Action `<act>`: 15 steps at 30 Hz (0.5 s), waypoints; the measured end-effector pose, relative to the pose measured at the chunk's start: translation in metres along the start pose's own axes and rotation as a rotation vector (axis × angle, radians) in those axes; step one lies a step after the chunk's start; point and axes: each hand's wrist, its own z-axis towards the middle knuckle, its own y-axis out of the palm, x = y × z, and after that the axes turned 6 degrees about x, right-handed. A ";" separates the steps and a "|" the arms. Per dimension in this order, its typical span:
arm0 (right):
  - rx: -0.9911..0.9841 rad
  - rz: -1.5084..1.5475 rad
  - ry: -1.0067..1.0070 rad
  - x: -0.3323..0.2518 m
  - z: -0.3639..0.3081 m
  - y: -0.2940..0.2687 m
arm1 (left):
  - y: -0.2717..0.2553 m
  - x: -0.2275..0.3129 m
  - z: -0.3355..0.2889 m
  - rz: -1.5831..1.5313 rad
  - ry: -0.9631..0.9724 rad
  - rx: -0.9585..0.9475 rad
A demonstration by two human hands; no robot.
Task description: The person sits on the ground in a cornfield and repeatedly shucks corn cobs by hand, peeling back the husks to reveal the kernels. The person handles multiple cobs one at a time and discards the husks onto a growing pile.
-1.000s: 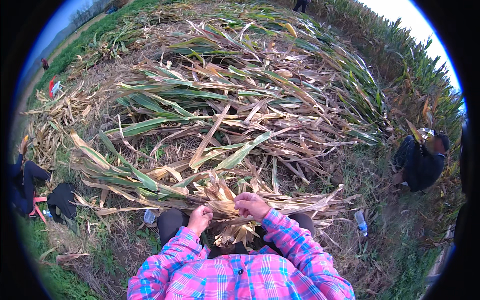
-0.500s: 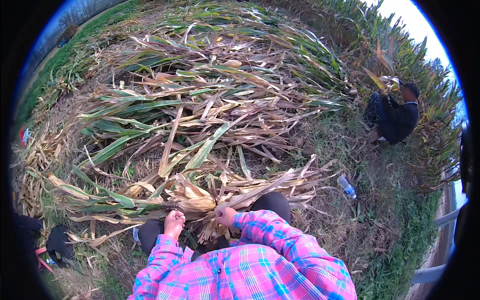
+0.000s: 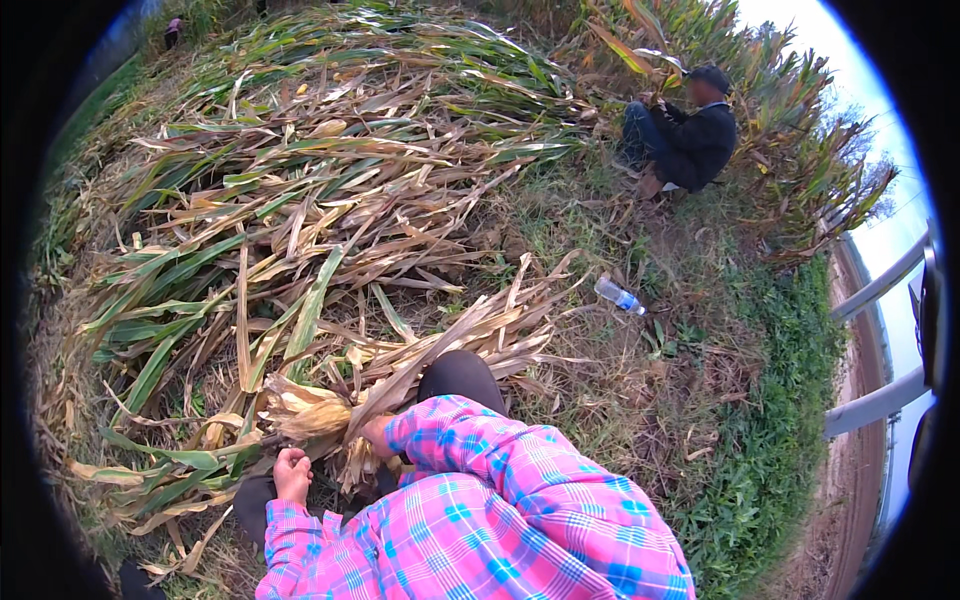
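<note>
Barely begun, my right hand [image 3: 377,432] grips the husked corn ear [image 3: 312,415], left hand [image 3: 293,473] fisted, stalk pile [image 3: 300,200] untouched.

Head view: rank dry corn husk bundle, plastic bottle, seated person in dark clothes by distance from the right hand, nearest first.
1. Dry corn husk bundle: touching the right hand, just to its left.
2. Plastic bottle: lying on the grass, up and to the right.
3. Seated person in dark clothes: far upper right, at the edge of the standing corn.
</note>
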 end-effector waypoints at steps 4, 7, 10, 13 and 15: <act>0.144 0.269 -0.188 -0.018 -0.017 -0.023 | 0.002 0.000 -0.005 -0.061 0.030 -0.007; 0.204 0.519 -0.238 -0.022 -0.017 -0.046 | 0.005 0.002 -0.007 -0.044 0.012 -0.025; 0.121 0.698 -0.022 -0.007 -0.001 -0.077 | 0.003 0.008 -0.002 -0.088 -0.062 0.010; 0.242 0.774 0.007 0.018 0.030 -0.102 | 0.003 0.014 0.008 -0.187 -0.154 0.051; 0.319 0.677 -0.034 0.045 0.056 -0.115 | 0.007 0.016 0.018 -0.202 -0.209 0.050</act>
